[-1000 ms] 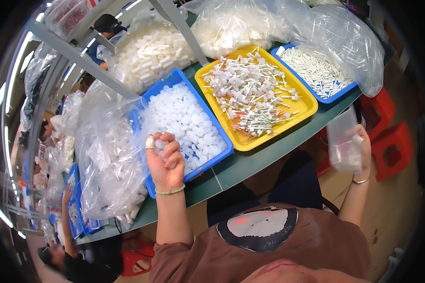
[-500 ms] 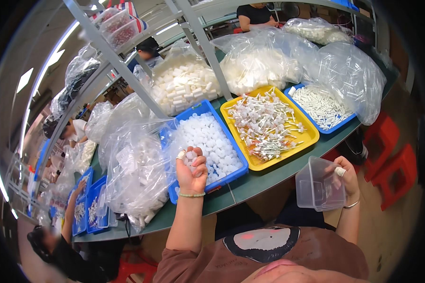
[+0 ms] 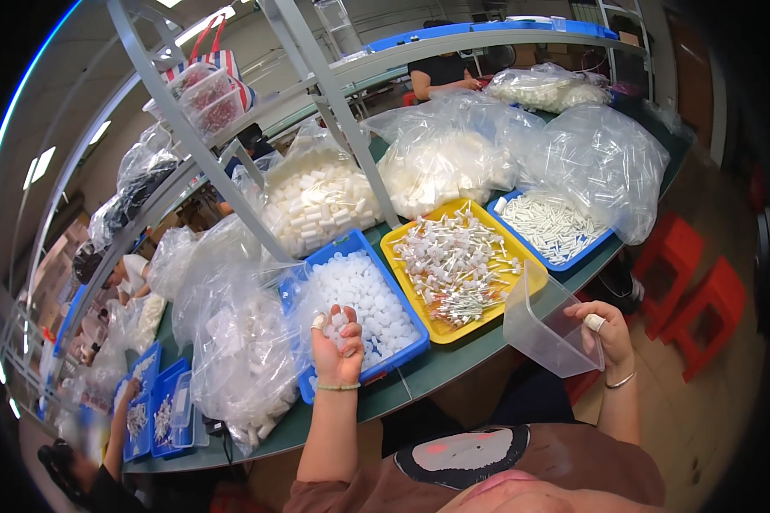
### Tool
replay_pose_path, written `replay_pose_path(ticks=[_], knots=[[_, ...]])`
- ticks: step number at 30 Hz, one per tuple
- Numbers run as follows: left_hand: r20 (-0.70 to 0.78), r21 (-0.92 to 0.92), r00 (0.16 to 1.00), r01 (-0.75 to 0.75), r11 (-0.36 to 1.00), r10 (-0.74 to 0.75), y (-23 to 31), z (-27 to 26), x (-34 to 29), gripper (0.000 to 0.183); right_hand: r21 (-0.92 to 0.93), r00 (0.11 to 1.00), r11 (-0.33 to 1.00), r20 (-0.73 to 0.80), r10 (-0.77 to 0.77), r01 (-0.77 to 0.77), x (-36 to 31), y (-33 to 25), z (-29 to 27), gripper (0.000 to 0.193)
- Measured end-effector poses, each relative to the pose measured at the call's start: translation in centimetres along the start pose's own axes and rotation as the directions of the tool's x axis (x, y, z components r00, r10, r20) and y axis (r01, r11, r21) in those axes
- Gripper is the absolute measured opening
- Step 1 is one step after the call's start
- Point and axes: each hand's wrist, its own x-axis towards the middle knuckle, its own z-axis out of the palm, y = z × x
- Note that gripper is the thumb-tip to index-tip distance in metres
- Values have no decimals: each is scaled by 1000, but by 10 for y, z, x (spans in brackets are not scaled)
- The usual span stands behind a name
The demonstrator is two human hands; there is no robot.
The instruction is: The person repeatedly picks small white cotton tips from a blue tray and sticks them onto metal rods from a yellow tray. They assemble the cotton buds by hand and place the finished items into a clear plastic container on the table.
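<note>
My left hand (image 3: 337, 352), palm up with curled fingers, holds several small translucent white plastic pieces (image 3: 340, 323) above the near-left part of a blue tray (image 3: 408, 352). Loose pieces (image 3: 370, 299) of the same kind fill that tray. A white wrap covers one of this hand's fingertips. My right hand (image 3: 606, 335) grips an open clear plastic box (image 3: 541, 329) by its side. The box is tilted, in front of the table edge and the yellow tray (image 3: 453, 335); I see nothing in it. One finger of the right hand also wears a white wrap.
White sticks with translucent heads (image 3: 462, 265) heap the yellow tray. Short white rods (image 3: 556, 227) lie in another blue tray to its right. Plastic bags of white parts (image 3: 321, 205) line the back and left. Metal shelf posts (image 3: 338, 111) rise behind; red stools (image 3: 701, 316) stand right.
The clear box has turned and tilted in my right hand, its opening now facing differently. My left hand still holds the pieces over the blue tray. The whole view has shifted slightly.
</note>
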Motion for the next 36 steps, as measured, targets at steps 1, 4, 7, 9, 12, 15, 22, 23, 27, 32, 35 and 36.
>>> replay_pose_path(ticks=[1, 4, 7, 9, 12, 15, 22, 23, 27, 32, 35, 36], knots=[[20, -2, 1000, 7, 1000, -7, 1, -1, 0, 24, 13, 1000, 1000, -10, 5, -4, 0, -2, 1, 18], [48, -11, 999, 20, 1000, -20, 2, -4, 3, 26, -7, 999, 1000, -18, -30, 30, 1, -6, 6, 30], [22, -13, 1000, 18, 1000, -17, 2, -4, 4, 25, -35, 997, 999, 77, 5, -2, 2, -23, 20, 42], [30, -19, 999, 24, 1000, -24, 0, -5, 4, 24, -24, 997, 1000, 77, 9, -7, 2, -25, 26, 48], [72, -37, 997, 33, 999, -31, -1, -3, 4, 22, 20, 992, 999, 121, 25, -28, 1, -30, 30, 50], [49, -36, 998, 28, 999, -26, 0, -4, 6, 22, -1, 993, 999, 107, 49, -49, -1, -24, 28, 46], [6, 24, 1000, -8, 1000, 8, 0, 0, 1, 27, -237, 994, 966, 47, -99, 108, 8, 0, 24, 37], [0, 26, 1000, -7, 1000, 7, 0, 1, 0, 28, -250, 997, 965, 40, -73, 81, 10, -1, 28, 35], [-19, 11, 1000, 0, 1000, 0, -5, 4, 0, 31, -375, 981, 906, 49, -190, 194, 42, -17, 52, 24], [12, 28, 1000, -1, 1000, 0, -3, -1, -2, 31, -578, 855, 631, 310, -416, 517, 150, -78, 137, 29], [-17, 54, 1000, -25, 998, 26, -5, 3, -3, 29, -535, 762, 546, 398, -510, 645, 241, -106, 198, 25], [-26, 67, 999, -35, 997, 37, -4, 3, -4, 29, -530, 736, 514, 425, -527, 674, 271, -113, 221, 23]])
